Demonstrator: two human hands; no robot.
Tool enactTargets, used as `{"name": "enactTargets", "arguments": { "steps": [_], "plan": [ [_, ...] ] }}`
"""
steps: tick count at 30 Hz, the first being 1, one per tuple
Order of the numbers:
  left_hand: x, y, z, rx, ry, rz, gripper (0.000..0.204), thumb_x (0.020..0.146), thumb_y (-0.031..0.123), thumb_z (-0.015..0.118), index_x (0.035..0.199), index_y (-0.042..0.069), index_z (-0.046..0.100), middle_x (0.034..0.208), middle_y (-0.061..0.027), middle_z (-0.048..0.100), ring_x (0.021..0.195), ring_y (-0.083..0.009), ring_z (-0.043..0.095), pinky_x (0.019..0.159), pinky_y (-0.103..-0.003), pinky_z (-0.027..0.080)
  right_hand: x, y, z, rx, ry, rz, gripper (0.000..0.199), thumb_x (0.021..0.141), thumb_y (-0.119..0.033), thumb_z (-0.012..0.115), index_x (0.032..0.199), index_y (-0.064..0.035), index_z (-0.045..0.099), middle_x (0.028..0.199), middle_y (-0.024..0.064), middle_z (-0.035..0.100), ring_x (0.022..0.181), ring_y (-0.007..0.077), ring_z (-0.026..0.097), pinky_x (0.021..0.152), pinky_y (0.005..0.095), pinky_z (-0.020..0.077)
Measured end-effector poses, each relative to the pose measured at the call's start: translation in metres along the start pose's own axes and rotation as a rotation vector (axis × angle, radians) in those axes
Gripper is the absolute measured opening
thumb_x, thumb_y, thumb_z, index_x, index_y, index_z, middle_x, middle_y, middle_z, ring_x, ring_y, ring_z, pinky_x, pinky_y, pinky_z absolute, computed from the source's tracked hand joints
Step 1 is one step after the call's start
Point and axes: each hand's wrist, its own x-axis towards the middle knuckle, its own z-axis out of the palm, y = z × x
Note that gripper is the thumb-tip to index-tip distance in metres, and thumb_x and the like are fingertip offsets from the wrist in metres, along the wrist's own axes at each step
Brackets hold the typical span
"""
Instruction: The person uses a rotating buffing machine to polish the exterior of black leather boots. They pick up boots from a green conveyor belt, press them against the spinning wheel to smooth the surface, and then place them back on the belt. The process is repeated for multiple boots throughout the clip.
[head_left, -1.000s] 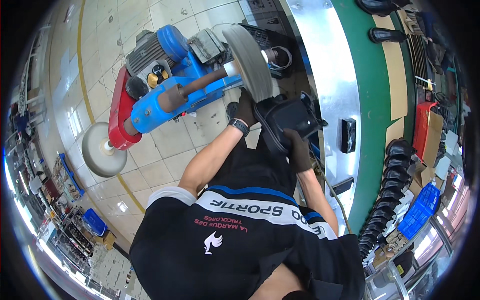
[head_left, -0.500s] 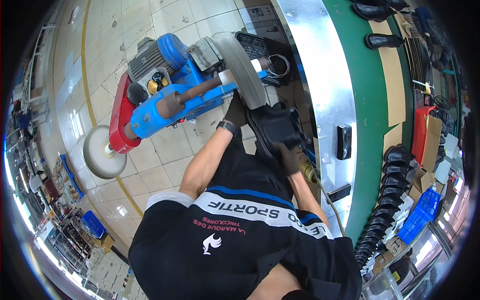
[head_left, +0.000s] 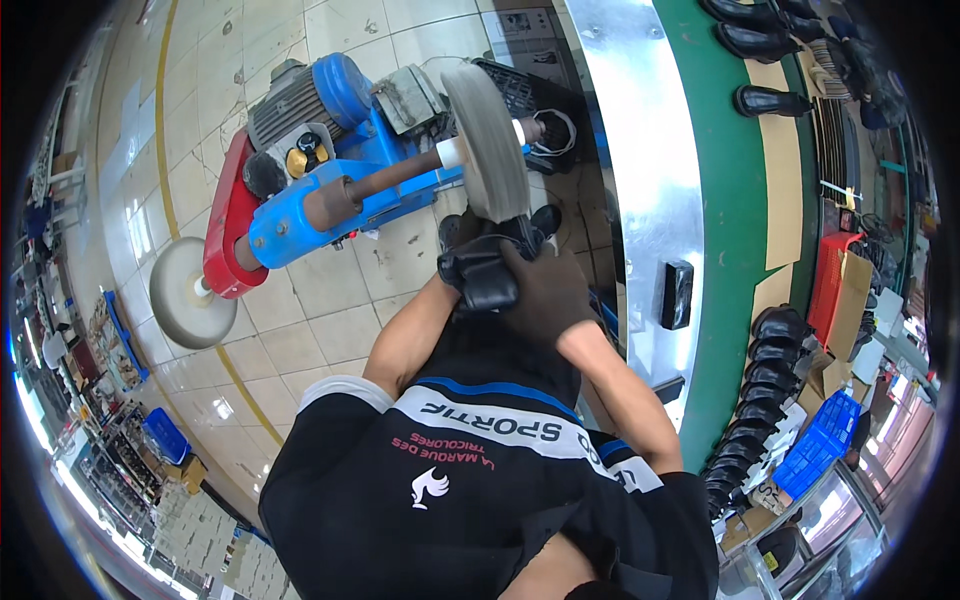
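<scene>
A glossy black leather shoe (head_left: 482,278) is held in front of my body, just on the near side of the large grey buffing wheel (head_left: 486,145). My right hand (head_left: 552,298), in a dark brown glove, is closed over the shoe's right side. My left forearm (head_left: 412,338) reaches up to the shoe's left side. The left hand is mostly hidden behind the shoe but grips it from there. The shoe's far end lies close to the lower edge of the wheel; whether they touch is hard to see.
The blue polishing machine (head_left: 300,222) has a red guard (head_left: 228,215) and a second pale wheel (head_left: 192,292) at left. To the right runs a metal-edged green bench (head_left: 735,190) with a black block (head_left: 678,295), several black shoes (head_left: 772,102) and blue crates (head_left: 818,445).
The shoe has been turned and brought nearer my body. My right hand has moved up and forward onto it, while the left has become largely hidden. The view has shifted slightly.
</scene>
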Motion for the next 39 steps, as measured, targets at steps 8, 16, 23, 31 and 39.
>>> {"name": "enactTargets", "arguments": {
  "steps": [8,16,23,31,39],
  "plan": [
    [0.031,0.012,-0.025,0.225,0.051,-0.030,0.052,0.099,0.042,0.045,0.127,-0.001,0.050,0.120,-0.0168,0.060,0.109,-0.0260,0.060,0.101,-0.043,0.045,0.034,0.025,0.035,-0.094,0.040,0.008,0.068,0.063,-0.023,0.076,0.129,-0.0166,0.057,0.101,0.0235,0.056,0.091,0.0415,0.057,0.079,0.0477,0.0489],
    [0.001,-0.010,-0.001,0.623,0.186,0.266,0.052,0.100,0.041,0.042,0.129,-0.001,0.049,0.121,-0.0175,0.061,0.114,-0.0280,0.058,0.104,-0.044,0.042,-0.060,0.032,0.028,0.940,0.307,0.240,0.057,0.078,-0.023,0.070,0.130,-0.0034,0.056,0.108,0.0177,0.066,0.096,0.0249,0.066,0.081,0.0339,0.0516],
    [0.033,0.017,-0.069,1.079,0.514,0.434,0.031,0.095,0.017,0.054,0.120,0.001,0.059,0.112,-0.0126,0.067,0.104,-0.0240,0.065,0.088,-0.037,0.054,0.018,0.070,0.111,2.107,0.037,0.801,0.025,0.083,-0.025,0.064,0.102,-0.0099,0.067,0.098,0.0056,0.067,0.086,0.0184,0.065,0.074,0.0350,0.0530],
    [0.038,0.053,-0.036,0.023,0.425,0.154,0.033,0.095,0.024,0.054,0.119,0.003,0.061,0.115,-0.0119,0.067,0.100,-0.0251,0.067,0.087,-0.040,0.054,0.038,0.075,0.111,2.291,-0.095,0.814,0.034,0.080,-0.032,0.068,0.107,-0.0125,0.062,0.097,0.0063,0.066,0.089,0.0202,0.064,0.074,0.0358,0.0531],
    [0.014,-0.012,-0.012,-0.022,0.373,0.155,0.069,0.098,0.060,0.032,0.136,0.004,0.046,0.129,-0.0167,0.057,0.117,-0.0304,0.057,0.105,-0.044,0.042,-0.060,0.038,0.049,1.269,0.187,0.393,0.068,0.074,-0.021,0.077,0.136,-0.0075,0.051,0.121,0.0162,0.059,0.112,0.0246,0.058,0.093,0.0390,0.0488]
  ]
}}
